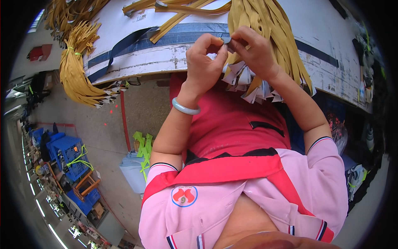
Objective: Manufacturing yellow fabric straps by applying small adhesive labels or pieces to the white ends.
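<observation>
My left hand (203,62) and my right hand (255,54) meet above the table's near edge. Thumb and fingertips of both are pinched on a small grey-blue piece (226,40); what it belongs to is hidden by the fingers. Beside and beneath my right hand hangs a thick bundle of tan strips (286,45), whose pale grey-white ends (253,85) drop over the table edge toward my red apron. A few loose tan strips (178,20) lie crosswise beyond my left hand. A dark blue band (124,43) runs along the tabletop on the left.
The worn white table (153,64) spans the front. Another tied tan bundle (76,66) hangs off its left end, with more strips behind. On the floor at left stand blue crates (70,155). Bright green straps (143,149) lie over pale blue material near my left elbow.
</observation>
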A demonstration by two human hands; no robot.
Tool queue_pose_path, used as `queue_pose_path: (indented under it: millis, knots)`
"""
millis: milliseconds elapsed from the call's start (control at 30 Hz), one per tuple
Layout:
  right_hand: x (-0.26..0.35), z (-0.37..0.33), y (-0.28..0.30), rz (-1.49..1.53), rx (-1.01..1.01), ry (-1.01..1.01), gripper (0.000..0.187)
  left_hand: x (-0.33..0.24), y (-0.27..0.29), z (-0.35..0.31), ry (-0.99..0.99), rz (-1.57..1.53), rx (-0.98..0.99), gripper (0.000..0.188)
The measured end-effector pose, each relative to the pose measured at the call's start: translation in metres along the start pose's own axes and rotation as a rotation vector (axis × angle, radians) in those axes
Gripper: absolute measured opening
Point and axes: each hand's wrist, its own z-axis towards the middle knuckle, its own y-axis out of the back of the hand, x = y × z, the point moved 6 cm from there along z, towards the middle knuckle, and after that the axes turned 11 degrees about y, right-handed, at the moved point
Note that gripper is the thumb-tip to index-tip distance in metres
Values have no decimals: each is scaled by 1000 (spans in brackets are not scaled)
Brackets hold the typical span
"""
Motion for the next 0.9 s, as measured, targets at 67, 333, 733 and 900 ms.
queue_pose_path:
  millis: [67, 333, 733, 900]
  knots:
    - [-20, -8, -5, 485, -23, -197, 12, -10, 4, 5, 43, -192, 25, 9]
    - [-15, -6, 3, 722, 68, -507, 29, 0, 6, 9, -74, 104, 230, 7]
    - [-48, -18, 31, 523, 87, -542, 28, 34, 107, 48, 143, -277, -243, 9]
    - [-26, -23, 29, 99, 325, -394, 25, 50, 98, 36, 156, 37, -95, 19]
